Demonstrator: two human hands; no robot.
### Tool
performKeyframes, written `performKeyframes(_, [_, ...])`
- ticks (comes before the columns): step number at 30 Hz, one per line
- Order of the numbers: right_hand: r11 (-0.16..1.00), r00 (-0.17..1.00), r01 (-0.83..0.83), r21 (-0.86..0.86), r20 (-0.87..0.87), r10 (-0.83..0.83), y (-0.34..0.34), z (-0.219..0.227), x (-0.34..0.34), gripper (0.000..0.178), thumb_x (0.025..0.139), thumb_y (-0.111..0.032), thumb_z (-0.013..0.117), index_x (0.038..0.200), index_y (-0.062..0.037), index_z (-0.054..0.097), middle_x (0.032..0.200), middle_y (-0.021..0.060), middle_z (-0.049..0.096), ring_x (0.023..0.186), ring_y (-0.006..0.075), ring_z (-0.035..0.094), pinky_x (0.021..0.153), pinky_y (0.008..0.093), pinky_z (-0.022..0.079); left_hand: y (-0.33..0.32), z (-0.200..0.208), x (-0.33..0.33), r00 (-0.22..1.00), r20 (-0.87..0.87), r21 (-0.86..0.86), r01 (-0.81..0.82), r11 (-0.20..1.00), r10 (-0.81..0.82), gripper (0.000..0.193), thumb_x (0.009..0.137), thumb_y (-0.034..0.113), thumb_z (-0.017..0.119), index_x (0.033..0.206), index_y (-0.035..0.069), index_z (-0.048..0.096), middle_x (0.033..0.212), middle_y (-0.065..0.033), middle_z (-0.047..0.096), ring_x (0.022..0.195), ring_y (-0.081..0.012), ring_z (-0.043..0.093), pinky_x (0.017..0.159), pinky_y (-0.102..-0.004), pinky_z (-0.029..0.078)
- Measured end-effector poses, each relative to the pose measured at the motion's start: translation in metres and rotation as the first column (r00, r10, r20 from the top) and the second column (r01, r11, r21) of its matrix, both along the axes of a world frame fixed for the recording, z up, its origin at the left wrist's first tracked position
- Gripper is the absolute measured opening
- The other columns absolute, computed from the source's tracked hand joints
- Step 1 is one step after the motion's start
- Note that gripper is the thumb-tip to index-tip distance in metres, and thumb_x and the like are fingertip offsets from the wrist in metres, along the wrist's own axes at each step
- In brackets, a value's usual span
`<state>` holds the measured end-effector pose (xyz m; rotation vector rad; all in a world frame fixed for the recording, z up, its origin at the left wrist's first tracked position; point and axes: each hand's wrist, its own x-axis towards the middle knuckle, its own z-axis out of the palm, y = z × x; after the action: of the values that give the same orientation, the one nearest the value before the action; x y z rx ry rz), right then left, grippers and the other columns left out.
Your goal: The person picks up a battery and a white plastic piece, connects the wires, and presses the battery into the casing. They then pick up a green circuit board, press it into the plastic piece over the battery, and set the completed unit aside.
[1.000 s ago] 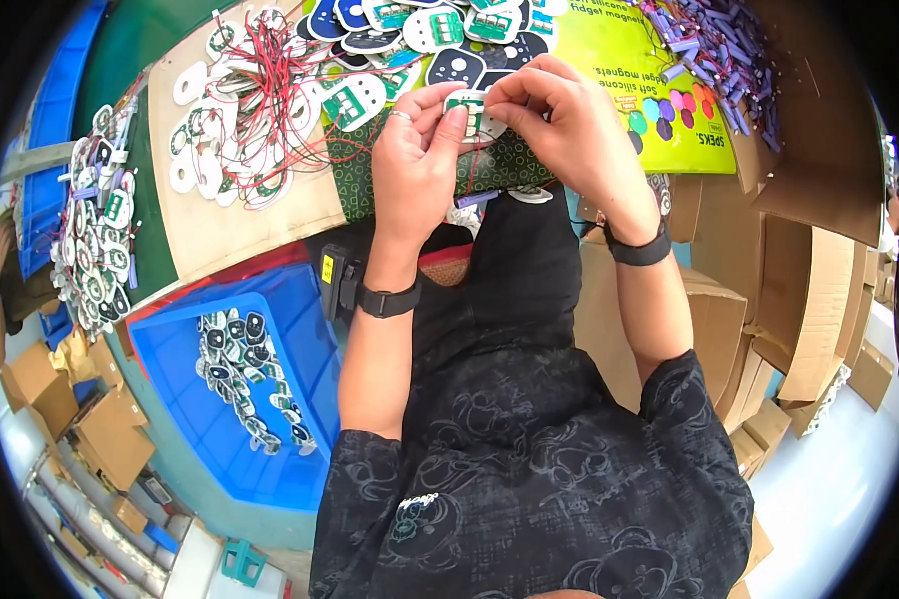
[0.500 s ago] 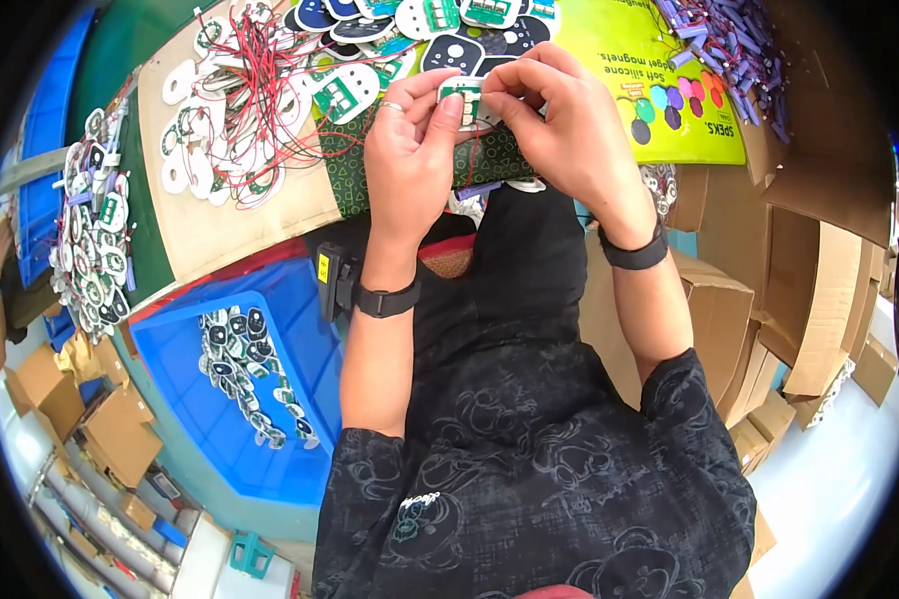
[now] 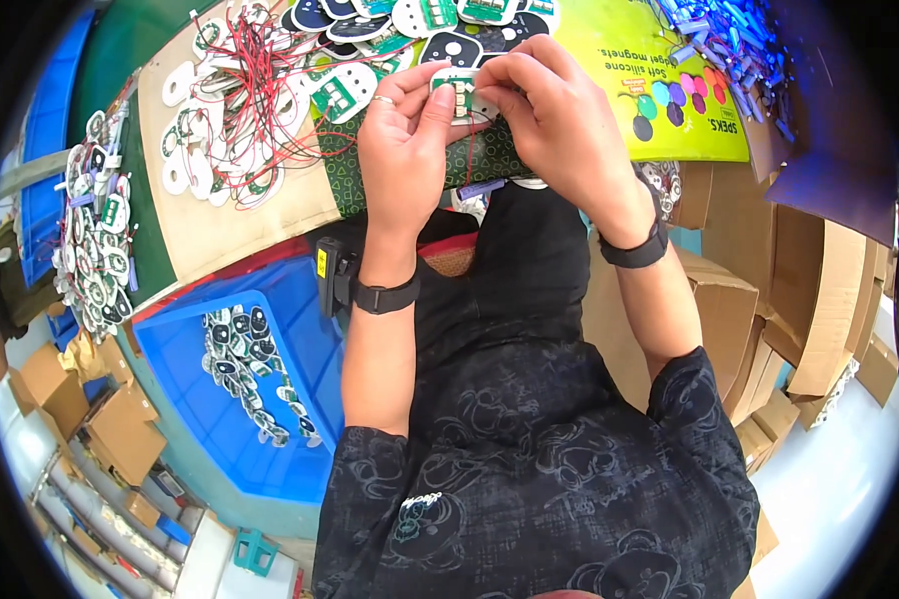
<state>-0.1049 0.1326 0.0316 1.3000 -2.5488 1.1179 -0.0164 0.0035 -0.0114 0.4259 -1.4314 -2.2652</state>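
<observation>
Board [image 3: 458, 88], small, green-white, pinched between my left hand [image 3: 407, 140] and right hand [image 3: 559, 110], fingertips closed on it, above green mat [image 3: 479, 160]. Since half-second ago: grip unchanged, hands barely shifted; fiddling continues. Red-wired pile [image 3: 240, 110] left.

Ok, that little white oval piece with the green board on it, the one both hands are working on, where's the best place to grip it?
Probably by its two short ends, pinched from left and right. The white oval piece is thin and flat, and its green board sits in the middle, so the edges are the free part. The left hand and right hand hold it that way.
</observation>
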Motion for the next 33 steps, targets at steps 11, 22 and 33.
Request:
performKeyframes(11, [0.997, 0.99, 0.008, -0.073, -0.137, -0.018, -0.001, -0.008, -0.001, 0.007, 0.088, -0.01, 0.071, 0.095, -0.0117, 0.07, 0.092, 0.0049, 0.061, 0.078, 0.0299, 0.067, 0.066, 0.0395, 0.055, 0.0, 0.002, 0.001, 1.0, 0.006, 0.001, -0.002, 1.0, 0.002, 0.025, 0.103, 0.005, 0.054, 0.126, -0.006, 0.053, 0.114, -0.0162, 0.067, 0.098, -0.0166, 0.067, 0.083, -0.0371, 0.064])
performKeyframes(22, [0.998, 0.98, -0.052, 0.018, -0.189, 0.054, -0.001, 0.002, -0.005, 0.008, 0.087, -0.006, 0.069, 0.094, -0.0086, 0.068, 0.091, 0.0063, 0.061, 0.078, 0.0302, 0.066, 0.065, 0.039, 0.053, 0.002, 0.003, 0.0, 0.999, 0.005, -0.044, -0.037, 0.998, 0.038, 0.024, 0.103, 0.005, 0.057, 0.125, -0.005, 0.055, 0.114, -0.0148, 0.068, 0.098, -0.0147, 0.067, 0.082, -0.0328, 0.063])
performKeyframes(33, [0.976, 0.983, -0.166, 0.141, -0.059, 0.176, -0.005, 0.029, -0.02, 0.007, 0.09, -0.009, 0.067, 0.095, -0.0051, 0.067, 0.091, 0.0114, 0.062, 0.08, 0.0341, 0.063, 0.069, 0.042, 0.051, -0.002, 0.003, 0.001, 0.999, 0.041, -0.118, -0.001, 0.993, 0.006, 0.023, 0.103, 0.005, 0.057, 0.124, -0.003, 0.056, 0.112, -0.0136, 0.069, 0.097, -0.0135, 0.067, 0.08, -0.0303, 0.062])
